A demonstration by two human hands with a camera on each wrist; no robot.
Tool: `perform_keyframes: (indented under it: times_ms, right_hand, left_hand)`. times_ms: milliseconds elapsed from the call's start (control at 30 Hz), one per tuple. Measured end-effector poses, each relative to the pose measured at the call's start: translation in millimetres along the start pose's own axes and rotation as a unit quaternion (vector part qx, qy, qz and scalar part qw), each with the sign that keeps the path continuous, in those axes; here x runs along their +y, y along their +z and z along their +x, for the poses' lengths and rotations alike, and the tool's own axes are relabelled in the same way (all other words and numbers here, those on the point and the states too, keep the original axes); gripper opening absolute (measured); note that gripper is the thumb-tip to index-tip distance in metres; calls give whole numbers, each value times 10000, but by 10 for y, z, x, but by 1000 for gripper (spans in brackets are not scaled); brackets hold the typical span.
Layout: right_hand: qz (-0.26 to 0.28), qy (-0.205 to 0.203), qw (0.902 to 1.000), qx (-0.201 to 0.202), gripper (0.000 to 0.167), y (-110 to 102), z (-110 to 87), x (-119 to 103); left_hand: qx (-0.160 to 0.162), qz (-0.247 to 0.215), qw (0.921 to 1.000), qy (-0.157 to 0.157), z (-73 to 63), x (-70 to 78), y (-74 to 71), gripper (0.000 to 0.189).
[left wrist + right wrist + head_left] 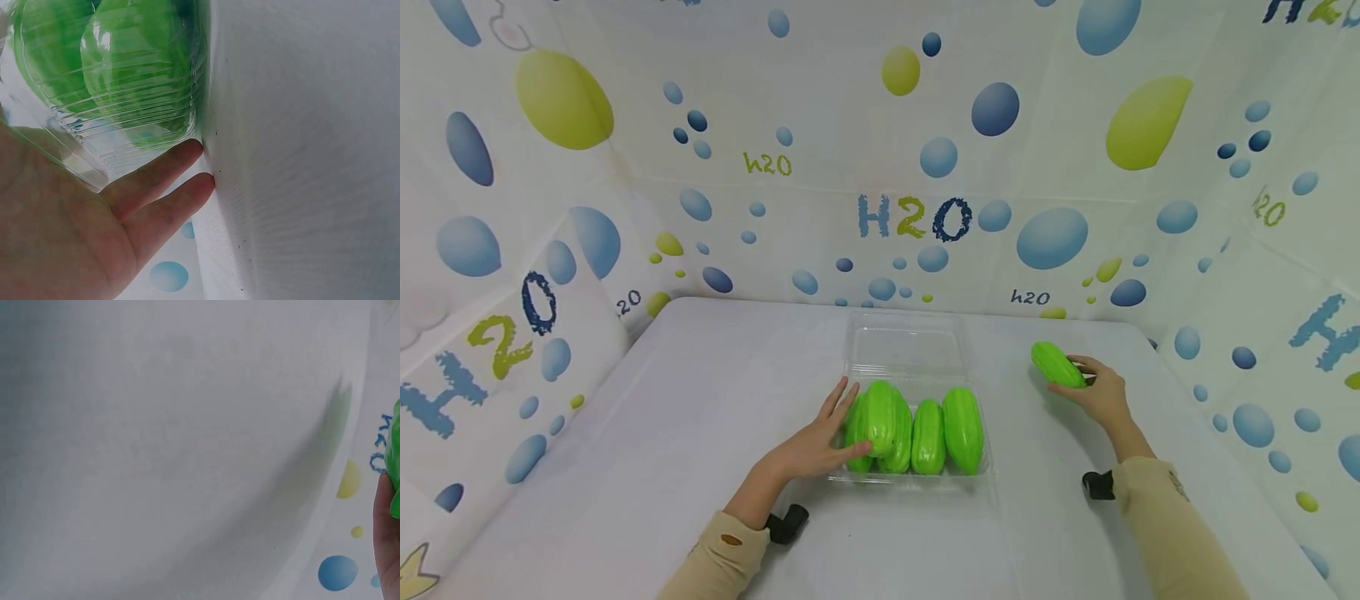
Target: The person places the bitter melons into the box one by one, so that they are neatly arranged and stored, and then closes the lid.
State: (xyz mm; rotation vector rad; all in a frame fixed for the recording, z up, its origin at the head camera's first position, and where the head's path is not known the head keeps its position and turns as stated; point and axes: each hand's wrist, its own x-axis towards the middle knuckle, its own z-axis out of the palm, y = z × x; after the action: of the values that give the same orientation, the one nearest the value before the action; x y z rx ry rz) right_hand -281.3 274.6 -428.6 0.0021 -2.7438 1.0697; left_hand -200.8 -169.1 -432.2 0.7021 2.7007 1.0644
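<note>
My right hand (1099, 393) grips a bright green, ridged, cucumber-shaped vegetable (1052, 363) over the right part of the table. In the right wrist view only a sliver of that vegetable (394, 459) and part of the hand appear at the edge. At the middle, a clear plastic clamshell box (910, 479) holds several similar green vegetables (928, 437), one lying on top of others at the left. Fingers spread, my left hand (812, 446) rests at the box's left side, thumb by the upper vegetable. Two straight fingers (165, 212) reach the tabletop beside the box's ribbed wall.
The box's hinged lid (906, 346) lies open toward the back. A white cloth covers the table (737, 367). Behind and along both sides stands a white curtain (842, 108) with blue and yellow spots. Dark wrist cameras (787, 524) sit below both hands.
</note>
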Motion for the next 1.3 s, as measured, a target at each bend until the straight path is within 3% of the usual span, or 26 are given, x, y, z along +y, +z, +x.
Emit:
perform_keyframes:
  times_ms: [367, 900, 1300]
  right_hand:
    - [96, -260, 9992, 302, 71, -15, -89, -158]
    - [166, -393, 9989, 202, 71, -63, -224, -520]
    - [254, -791, 9961, 307, 66, 7, -345, -669]
  left_hand:
    - [-25, -55, 10000, 18, -6, -5, -5, 92]
    - [-22, -35, 10000, -8, -4, 12, -19, 93]
    - [-25, -54, 10000, 1, -5, 19, -14, 93]
